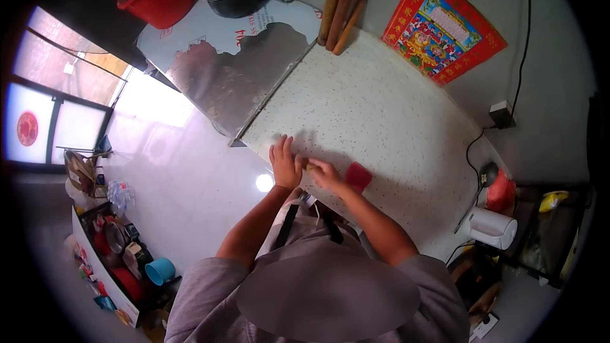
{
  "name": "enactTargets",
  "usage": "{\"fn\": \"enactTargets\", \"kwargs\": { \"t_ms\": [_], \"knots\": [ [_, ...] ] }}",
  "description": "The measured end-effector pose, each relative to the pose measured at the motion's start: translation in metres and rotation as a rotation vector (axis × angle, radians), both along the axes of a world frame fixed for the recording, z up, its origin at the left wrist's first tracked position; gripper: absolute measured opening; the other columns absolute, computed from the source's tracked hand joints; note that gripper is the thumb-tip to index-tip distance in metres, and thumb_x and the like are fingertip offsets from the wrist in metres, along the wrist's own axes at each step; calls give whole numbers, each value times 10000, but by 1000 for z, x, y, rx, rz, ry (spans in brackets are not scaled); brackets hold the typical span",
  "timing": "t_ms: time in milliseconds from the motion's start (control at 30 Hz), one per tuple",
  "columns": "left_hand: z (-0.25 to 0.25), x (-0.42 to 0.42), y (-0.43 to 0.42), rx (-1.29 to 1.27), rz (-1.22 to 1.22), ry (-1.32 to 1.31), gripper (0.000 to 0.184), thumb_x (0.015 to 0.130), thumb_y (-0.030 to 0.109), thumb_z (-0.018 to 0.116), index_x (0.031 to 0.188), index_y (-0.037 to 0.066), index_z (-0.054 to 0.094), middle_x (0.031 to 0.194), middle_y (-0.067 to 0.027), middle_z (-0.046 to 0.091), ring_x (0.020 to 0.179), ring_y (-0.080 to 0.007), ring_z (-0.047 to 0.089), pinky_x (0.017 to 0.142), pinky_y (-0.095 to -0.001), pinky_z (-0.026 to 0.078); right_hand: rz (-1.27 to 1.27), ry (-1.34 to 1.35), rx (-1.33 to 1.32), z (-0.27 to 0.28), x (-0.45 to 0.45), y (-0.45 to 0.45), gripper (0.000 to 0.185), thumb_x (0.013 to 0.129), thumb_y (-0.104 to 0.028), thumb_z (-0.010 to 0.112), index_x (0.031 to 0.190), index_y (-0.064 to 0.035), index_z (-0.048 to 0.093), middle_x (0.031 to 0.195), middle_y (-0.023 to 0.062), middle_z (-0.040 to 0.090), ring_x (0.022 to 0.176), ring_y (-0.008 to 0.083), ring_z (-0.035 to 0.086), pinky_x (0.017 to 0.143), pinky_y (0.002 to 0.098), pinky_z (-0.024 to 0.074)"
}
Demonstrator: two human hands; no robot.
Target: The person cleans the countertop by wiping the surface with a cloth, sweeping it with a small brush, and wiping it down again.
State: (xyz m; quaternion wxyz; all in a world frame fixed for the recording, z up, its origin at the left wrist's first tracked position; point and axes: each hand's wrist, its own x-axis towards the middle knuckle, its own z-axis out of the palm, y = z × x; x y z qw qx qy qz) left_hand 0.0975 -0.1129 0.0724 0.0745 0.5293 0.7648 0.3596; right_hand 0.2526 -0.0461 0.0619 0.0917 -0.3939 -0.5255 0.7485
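My left hand (286,164) lies at the near edge of the speckled counter (356,101), its fingers stretched out and pointing away from me. Close beside it, my right hand (326,175) is closed, with a small yellowish-brown thing (310,167) showing at its fingers. That thing is too small and blurred to name. A red, roughly square piece (359,178), perhaps a cloth, lies on the counter just right of my right wrist.
A metal-topped surface (254,82) adjoins the counter, bearing a red bucket (162,0) and a dark pot (235,3). Wooden rolling pins (340,0) lean at the wall. A white kettle (492,227) and a black cord (470,159) are at right.
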Motion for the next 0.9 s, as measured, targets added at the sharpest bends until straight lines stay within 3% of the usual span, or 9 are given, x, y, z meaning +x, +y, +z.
{"fn": "enactTargets", "kwargs": {
  "t_ms": [100,200,300,333,367,633,767,833,900],
  "knots": [
    [11,6,-1,-13,21,30,532,907,197,526,1403,43,414,1452,-216,419,1356,-391,376,1163,-563,170,-157,48,-88,18,33,27,490,966,-159,531,1453,-131,497,733,-41,544,550,38,449,494,208,396],
    [5,15,1,-34,16,26,535,865,149,578,1373,58,437,1433,-188,440,1348,-365,395,1158,-560,201,-299,-68,288,1,67,62,499,950,-159,508,1448,-131,503,746,-27,553,559,57,468,510,229,420],
    [0,23,2,-87,4,-12,549,834,134,607,1356,68,450,1419,-172,451,1338,-355,408,1156,-549,220,-421,-388,697,2,93,95,514,917,-162,508,1427,-102,513,1069,106,691,786,174,653,707,322,529],
    [-1,22,-1,-110,2,-22,552,827,129,612,1353,69,453,1415,-170,455,1334,-354,411,1156,-544,225,-438,-458,772,6,94,103,507,904,-166,513,1405,-92,523,1322,167,617,1042,277,674,877,376,520],
    [-3,19,-4,-123,6,-16,559,822,128,615,1353,69,453,1411,-168,457,1332,-353,412,1155,-542,229,-410,-516,811,9,92,111,504,908,-187,526,1406,-110,520,1297,188,626,1093,336,660,904,402,519],
    [-16,-42,-20,-200,77,7,583,809,128,626,1361,53,450,1423,-180,456,1328,-378,413,1145,-534,262,-12,-742,833,20,-33,131,562,890,-244,580,1442,-232,478,1042,186,708,907,371,686,777,452,541],
    [-19,-61,-17,-154,122,89,573,833,113,601,1380,53,443,1472,-184,422,1368,-382,379,1151,-533,249,243,-584,984,2,-78,88,582,855,-229,618,1414,-299,475,803,162,683,732,384,672,645,507,526],
    [-21,-69,-13,-107,152,-3,553,847,98,581,1382,56,448,1486,-188,411,1390,-379,363,1157,-547,234,471,-546,923,26,-79,55,604,854,-227,616,1424,-334,447,833,173,694,760,381,684,667,510,538],
    [-11,-72,-7,5,138,14,505,851,65,553,1349,48,474,1457,-188,443,1359,-389,396,1153,-536,251,475,-235,884,26,-57,36,559,858,-261,619,1408,-282,519,922,189,710,820,382,691,726,499,545]
  ]
}}
